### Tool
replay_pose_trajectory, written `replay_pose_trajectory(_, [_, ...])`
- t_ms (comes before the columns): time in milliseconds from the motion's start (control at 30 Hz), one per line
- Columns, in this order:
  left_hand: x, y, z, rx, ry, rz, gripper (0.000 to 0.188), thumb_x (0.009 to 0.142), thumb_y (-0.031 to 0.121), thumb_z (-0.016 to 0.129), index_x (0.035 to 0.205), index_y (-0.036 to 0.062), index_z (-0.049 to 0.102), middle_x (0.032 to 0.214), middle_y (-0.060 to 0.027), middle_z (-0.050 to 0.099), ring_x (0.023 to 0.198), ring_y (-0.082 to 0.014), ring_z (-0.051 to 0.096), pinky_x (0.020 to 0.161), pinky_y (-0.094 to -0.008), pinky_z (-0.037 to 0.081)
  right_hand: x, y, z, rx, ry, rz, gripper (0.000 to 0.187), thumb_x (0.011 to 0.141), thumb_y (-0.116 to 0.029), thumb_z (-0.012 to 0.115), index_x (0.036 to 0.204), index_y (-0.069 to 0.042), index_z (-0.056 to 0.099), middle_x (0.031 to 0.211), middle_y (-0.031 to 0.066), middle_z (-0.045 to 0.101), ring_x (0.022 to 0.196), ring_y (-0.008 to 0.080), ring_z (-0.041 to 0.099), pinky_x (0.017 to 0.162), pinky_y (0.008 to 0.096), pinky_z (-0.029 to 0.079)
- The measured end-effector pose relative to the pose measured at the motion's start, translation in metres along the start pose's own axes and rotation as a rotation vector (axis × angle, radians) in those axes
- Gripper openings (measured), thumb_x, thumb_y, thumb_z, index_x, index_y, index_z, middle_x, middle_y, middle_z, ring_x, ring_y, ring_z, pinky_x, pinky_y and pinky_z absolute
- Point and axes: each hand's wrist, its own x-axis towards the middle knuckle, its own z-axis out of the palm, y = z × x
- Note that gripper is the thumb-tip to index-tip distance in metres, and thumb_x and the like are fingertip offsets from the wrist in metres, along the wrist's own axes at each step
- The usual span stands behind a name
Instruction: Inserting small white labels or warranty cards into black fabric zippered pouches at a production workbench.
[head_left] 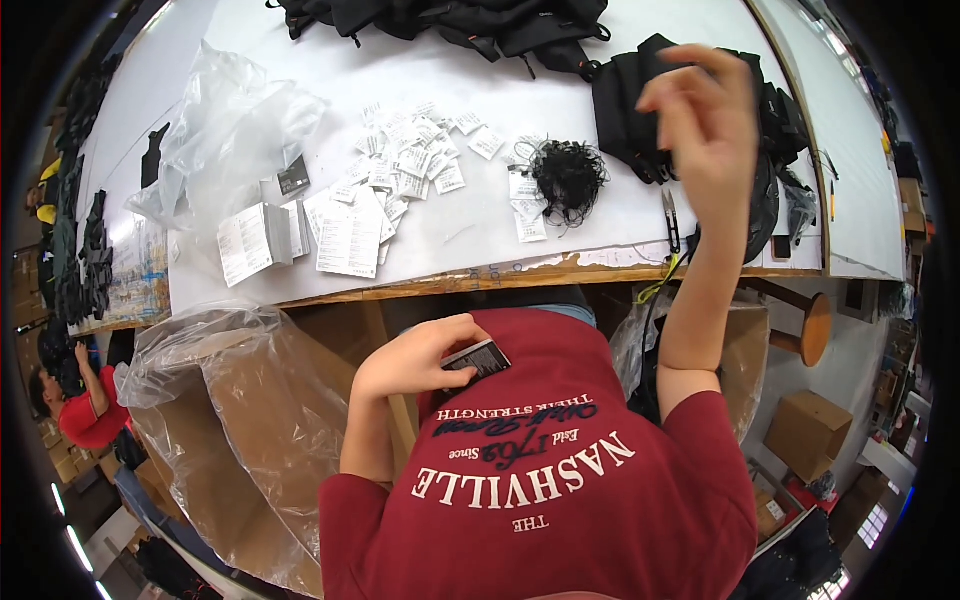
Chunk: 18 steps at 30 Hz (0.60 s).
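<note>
My left hand [425, 355] is closed on a small black printed card [482, 359], held close against the front of my red shirt, below the table edge. My right hand [706, 120] is raised over the right side of the table, blurred by motion. Its fingers are bent and apart, and I see nothing in them. Behind and around it lies a black bag [625, 105]. A pair of thread snips [671, 218] rests on the table below the bag. Left of the snips sits a tangled bundle of black cords [568, 182].
The white table [480, 215] also carries a heap of small white packets [415, 150], stacks of printed leaflets [350, 232], clear plastic bags [225, 130] and more black bags [450, 25]. Plastic-lined cardboard boxes [265, 430] stand below its front edge. A wooden stool [815, 330] is at right.
</note>
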Motion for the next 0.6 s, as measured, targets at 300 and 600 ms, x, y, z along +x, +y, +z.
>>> replay_pose_trajectory(300, [0.019,0.031,-0.010,0.104,0.343,0.106,0.022,0.078,0.006,0.068,0.099,0.0025,0.065,0.081,-0.0085,0.054,0.070,-0.0204,0.055,0.064,-0.0298,0.045,-0.037,0.004,0.013,0.176,0.091,0.171,0.010,0.091,0.000,0.052,0.099,-0.001,0.048,0.076,0.0062,0.061,0.062,0.0079,0.054,0.055,0.0218,0.044])
replay_pose_trajectory(600, [0.049,0.059,0.009,0.080,1.030,0.384,0.024,0.074,-0.003,0.073,0.097,0.0006,0.069,0.082,-0.0049,0.060,0.065,-0.0104,0.052,0.058,-0.0221,0.044,-0.106,-0.026,0.054,0.223,-0.193,0.147,0.024,0.086,0.005,0.057,0.103,-0.002,0.041,0.076,0.0045,0.057,0.060,0.0086,0.053,0.053,0.0211,0.041])
